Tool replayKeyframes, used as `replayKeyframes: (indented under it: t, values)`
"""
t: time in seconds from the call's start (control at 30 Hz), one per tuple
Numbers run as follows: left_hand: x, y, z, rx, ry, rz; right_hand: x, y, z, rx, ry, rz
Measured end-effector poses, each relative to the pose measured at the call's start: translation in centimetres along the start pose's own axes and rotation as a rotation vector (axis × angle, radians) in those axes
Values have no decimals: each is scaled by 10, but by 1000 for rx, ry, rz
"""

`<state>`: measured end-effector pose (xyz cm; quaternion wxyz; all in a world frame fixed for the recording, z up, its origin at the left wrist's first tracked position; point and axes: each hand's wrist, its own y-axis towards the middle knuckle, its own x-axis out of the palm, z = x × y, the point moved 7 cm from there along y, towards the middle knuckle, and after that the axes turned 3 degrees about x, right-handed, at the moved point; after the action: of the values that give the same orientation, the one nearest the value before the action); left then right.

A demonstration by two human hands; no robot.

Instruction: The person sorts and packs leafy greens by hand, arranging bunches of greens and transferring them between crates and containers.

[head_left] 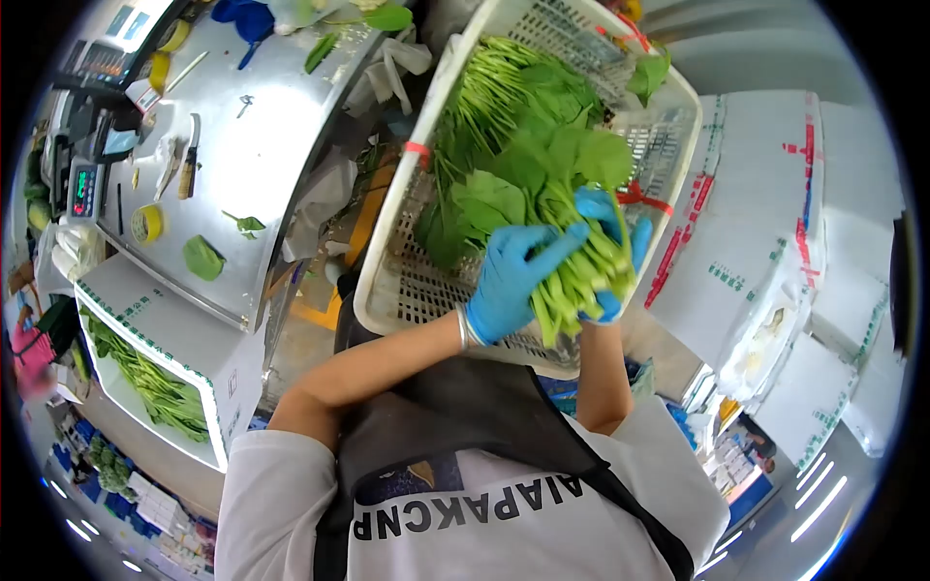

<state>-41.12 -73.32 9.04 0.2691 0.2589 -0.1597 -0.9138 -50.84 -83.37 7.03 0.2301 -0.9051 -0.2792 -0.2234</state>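
My right hand, in a blue glove, is wrapped round a bunch of leafy greens with thick pale green stalks and broad leaves. From the left, my left hand, gloved in blue too, grips the same stalks, its fingers lying across them. The bunch is above the near part of a white plastic crate, cut stalk ends towards me and leaves pointing away. More leafy greens lie inside the crate, stalks showing at its far left. Part of my right hand is hidden behind the stalks.
On the left, a metal table bears a knife, yellow tape and loose leaves. A digital scale stands beyond it. An open foam box holds greens at lower left. White foam boxes are stacked on the right.
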Motion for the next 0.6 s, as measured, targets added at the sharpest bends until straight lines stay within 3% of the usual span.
replayKeyframes:
  t: [0.07,0.1,0.23,0.43,0.6]
  values:
    - [-25,7,23,197,-26,72,39,-6,-29,-292,-239,-79]
    - [-44,6,38,303,-9,131,62,-9,-37,-384,-162,-204]
    - [-133,-18,71,530,224,473,169,-29,-20,-359,65,-420]
    - [-324,-143,44,366,694,463,355,-71,116,-151,206,-856]
    - [-458,-242,88,161,1035,459,470,-134,230,148,267,-1071]
